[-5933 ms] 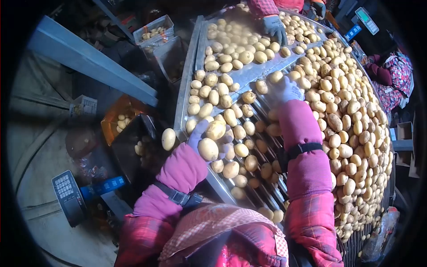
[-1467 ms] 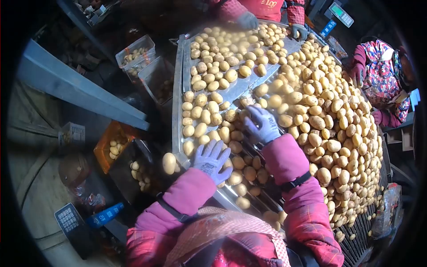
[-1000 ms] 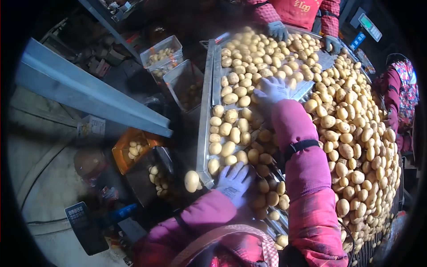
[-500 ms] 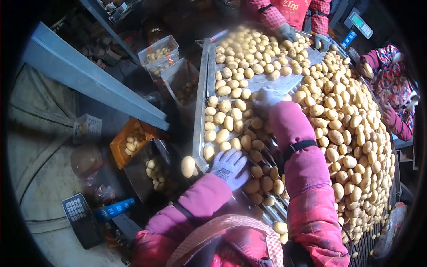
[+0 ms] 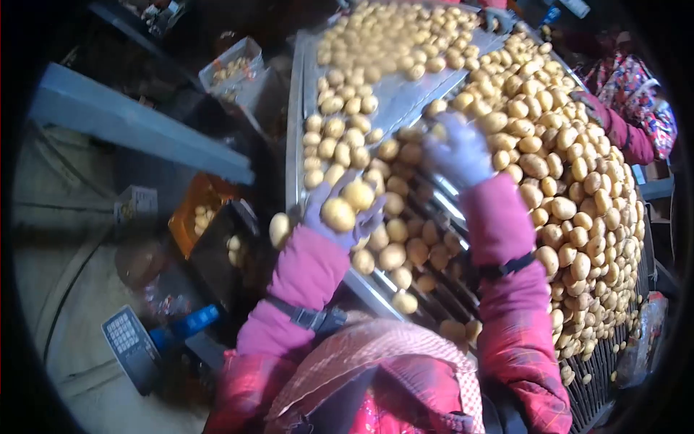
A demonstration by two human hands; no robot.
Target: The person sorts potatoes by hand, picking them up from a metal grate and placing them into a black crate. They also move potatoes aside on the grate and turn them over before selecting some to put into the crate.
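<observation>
My left hand (image 5: 329, 217), in a pale purple work glove, is turned palm up at the table's left edge with its fingers curled round two potatoes (image 5: 338, 215). Another potato (image 5: 279, 230) is just left of its wrist. My right hand (image 5: 463, 152), gloved too and smeared by motion, is over the slatted part of the table, left of the big heap. A yellowish potato (image 5: 439, 132) shows at its fingertips. Below and between the hands, loose potatoes (image 5: 392, 257) lie on the dark slats.
A large potato heap (image 5: 564, 210) fills the right side. Metal sheet (image 5: 416, 94) shows beyond my hands. Co-workers' gloved hand (image 5: 499, 20) and sleeve (image 5: 622, 134) are at the far and right edges. At left stand a steel beam (image 5: 137, 126), an orange crate (image 5: 189, 228) and a scale (image 5: 131, 347).
My left hand was lying flat, palm down, on the table corner; now it is palm up with two potatoes. My right hand has moved slightly nearer, and the view has shifted.
</observation>
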